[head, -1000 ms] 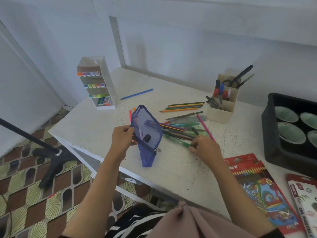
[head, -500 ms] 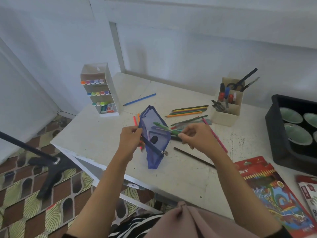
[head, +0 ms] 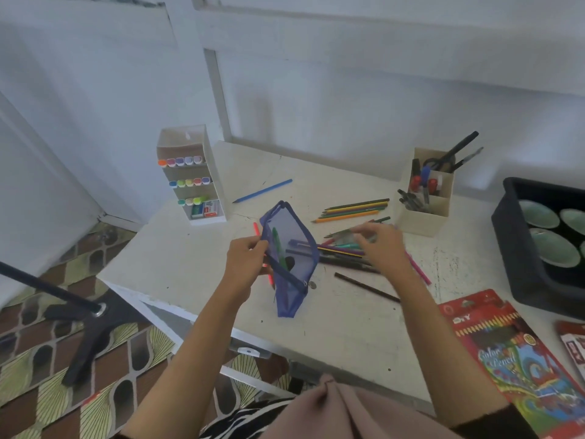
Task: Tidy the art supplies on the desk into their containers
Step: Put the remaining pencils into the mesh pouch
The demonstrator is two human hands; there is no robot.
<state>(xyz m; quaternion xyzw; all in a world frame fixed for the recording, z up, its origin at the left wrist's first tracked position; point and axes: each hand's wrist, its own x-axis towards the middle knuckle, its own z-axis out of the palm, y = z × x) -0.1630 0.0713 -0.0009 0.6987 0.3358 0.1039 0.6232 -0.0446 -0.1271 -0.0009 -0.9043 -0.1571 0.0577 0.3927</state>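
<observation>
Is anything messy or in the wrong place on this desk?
Yes. Coloured pencils lie loose in a crisscross pile beside the blue mesh pouch, one blue pencil lies alone near the marker rack, and a dark pencil lies askew nearer the front.

Bare hands [head: 247,258], dark cuff [head: 497,421], pink cloth [head: 348,413], zebra-striped fabric [head: 250,419].

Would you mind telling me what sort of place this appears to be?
Probably a home art corner: a white desk strewn with coloured pencils, a marker rack, patterned floor tiles.
</observation>
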